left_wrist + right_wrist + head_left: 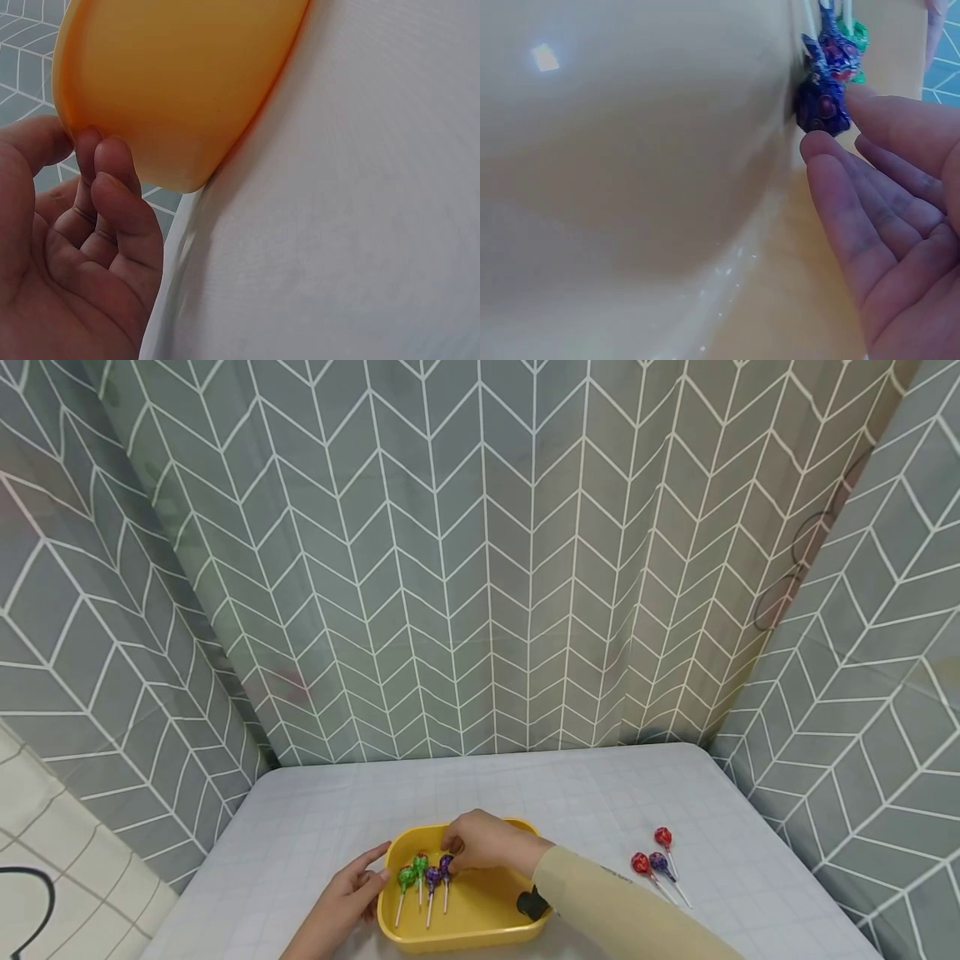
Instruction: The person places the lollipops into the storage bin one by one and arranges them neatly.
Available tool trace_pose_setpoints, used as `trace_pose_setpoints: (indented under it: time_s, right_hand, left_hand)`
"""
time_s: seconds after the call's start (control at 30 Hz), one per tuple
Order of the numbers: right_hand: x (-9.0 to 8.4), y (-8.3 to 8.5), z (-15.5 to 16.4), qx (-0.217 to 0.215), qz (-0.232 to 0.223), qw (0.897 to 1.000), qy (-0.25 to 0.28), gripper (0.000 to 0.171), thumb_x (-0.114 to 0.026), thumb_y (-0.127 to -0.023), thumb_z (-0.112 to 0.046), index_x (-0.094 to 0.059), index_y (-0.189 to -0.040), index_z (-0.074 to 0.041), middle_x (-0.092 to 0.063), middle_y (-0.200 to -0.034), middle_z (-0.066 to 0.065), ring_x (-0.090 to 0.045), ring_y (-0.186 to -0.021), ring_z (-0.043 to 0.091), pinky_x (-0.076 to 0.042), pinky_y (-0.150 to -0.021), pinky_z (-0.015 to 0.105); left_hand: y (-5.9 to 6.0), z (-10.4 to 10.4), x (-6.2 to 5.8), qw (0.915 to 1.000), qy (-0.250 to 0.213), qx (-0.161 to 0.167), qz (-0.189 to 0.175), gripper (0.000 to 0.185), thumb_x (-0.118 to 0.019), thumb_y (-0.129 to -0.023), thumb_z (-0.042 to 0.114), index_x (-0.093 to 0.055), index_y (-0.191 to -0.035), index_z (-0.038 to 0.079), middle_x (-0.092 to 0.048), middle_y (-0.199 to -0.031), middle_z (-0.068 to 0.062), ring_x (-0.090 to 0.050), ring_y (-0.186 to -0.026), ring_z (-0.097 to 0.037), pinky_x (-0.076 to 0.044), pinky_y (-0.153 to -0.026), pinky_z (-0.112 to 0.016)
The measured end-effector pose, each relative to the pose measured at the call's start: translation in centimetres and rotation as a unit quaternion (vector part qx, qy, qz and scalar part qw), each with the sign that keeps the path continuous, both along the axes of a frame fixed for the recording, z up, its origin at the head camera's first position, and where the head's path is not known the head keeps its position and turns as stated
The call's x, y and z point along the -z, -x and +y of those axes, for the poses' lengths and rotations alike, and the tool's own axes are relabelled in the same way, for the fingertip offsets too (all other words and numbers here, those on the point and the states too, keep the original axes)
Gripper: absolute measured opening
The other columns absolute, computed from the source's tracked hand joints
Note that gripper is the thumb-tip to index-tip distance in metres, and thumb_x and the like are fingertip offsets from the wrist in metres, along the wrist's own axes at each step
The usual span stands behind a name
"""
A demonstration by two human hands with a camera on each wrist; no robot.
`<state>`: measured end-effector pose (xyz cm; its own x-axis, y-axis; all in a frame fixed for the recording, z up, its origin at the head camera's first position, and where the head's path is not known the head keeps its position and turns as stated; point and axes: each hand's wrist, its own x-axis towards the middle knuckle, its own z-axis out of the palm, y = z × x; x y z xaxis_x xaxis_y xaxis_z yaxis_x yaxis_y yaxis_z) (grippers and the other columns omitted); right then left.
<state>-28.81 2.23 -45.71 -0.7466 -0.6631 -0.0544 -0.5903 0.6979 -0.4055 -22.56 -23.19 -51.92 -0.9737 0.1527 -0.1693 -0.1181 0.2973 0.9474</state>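
Observation:
A yellow tray (472,914) lies on the table, tilted in neither direction that I can make out. My left hand (341,897) grips its left rim, thumb and bent fingers on either side of the wall (180,112). Inside, two green lollipops (406,877) and two purple lollipops (432,877) lie in a row at the left, sticks toward me. My right hand (487,843) reaches over the tray and pinches the rightmost purple lollipop (823,109) by its wrapped head between thumb and fingertips. Its stick rests along the tray floor.
Right of the tray, two red lollipops (663,837) and one purple lollipop (659,862) lie on the white table cover (600,818). A dark object (533,904) shows under the right sleeve (600,893). Patterned curtains (480,568) enclose the table's back and sides.

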Motion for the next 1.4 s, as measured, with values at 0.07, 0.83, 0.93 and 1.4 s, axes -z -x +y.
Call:
trace_pose_setpoints:
  time_s: [0.07, 0.83, 0.93, 1.4]
  right_hand:
    - [-0.2, 0.0, 0.1, -0.001, 0.004, 1.0, 0.002, 0.026, -0.082, -0.083, -0.02, -0.075, -0.107, -0.014, -0.07, -0.092, -0.01, -0.061, -0.085, 0.001, -0.048, -0.078, 0.018]
    - [-3.1, -0.2, 2.7, 0.004, -0.024, 0.996, 0.083, 0.03, -0.08, -0.086, -0.022, -0.073, -0.114, -0.013, -0.069, -0.104, -0.008, -0.063, -0.094, 0.004, -0.05, -0.081, 0.02]
    - [-3.3, -0.1, 3.3, 0.019, -0.042, 0.993, 0.105, 0.029, -0.079, -0.086, -0.022, -0.073, -0.114, -0.014, -0.069, -0.106, -0.005, -0.064, -0.092, 0.004, -0.051, -0.08, 0.02]
    - [-4.6, -0.1, 7.0, 0.055, -0.04, 0.986, 0.155, 0.027, -0.078, -0.087, -0.024, -0.073, -0.113, -0.022, -0.068, -0.109, -0.007, -0.066, -0.089, 0.007, -0.053, -0.075, 0.023]
  left_hand:
    - [0.0, 0.0, 0.0, 1.0, 0.001, 0.0, 0.001, 0.075, -0.062, -0.096, 0.047, -0.036, -0.151, 0.005, -0.061, -0.078, -0.01, -0.055, -0.066, -0.023, -0.05, -0.059, -0.032]
    - [0.0, 0.0, 0.1, 0.9999, 0.009, 0.003, 0.006, 0.075, -0.061, -0.096, 0.046, -0.035, -0.151, 0.002, -0.06, -0.079, -0.009, -0.056, -0.067, -0.023, -0.051, -0.06, -0.031]
    - [-0.1, 0.0, 0.1, 0.9999, 0.009, 0.002, 0.006, 0.075, -0.061, -0.096, 0.047, -0.036, -0.151, 0.002, -0.06, -0.079, -0.009, -0.056, -0.067, -0.022, -0.051, -0.061, -0.031]
    - [-0.1, -0.1, 0.1, 0.9999, 0.006, 0.006, 0.006, 0.077, -0.061, -0.096, 0.048, -0.035, -0.151, 0.001, -0.06, -0.079, -0.009, -0.056, -0.067, -0.022, -0.051, -0.06, -0.031]
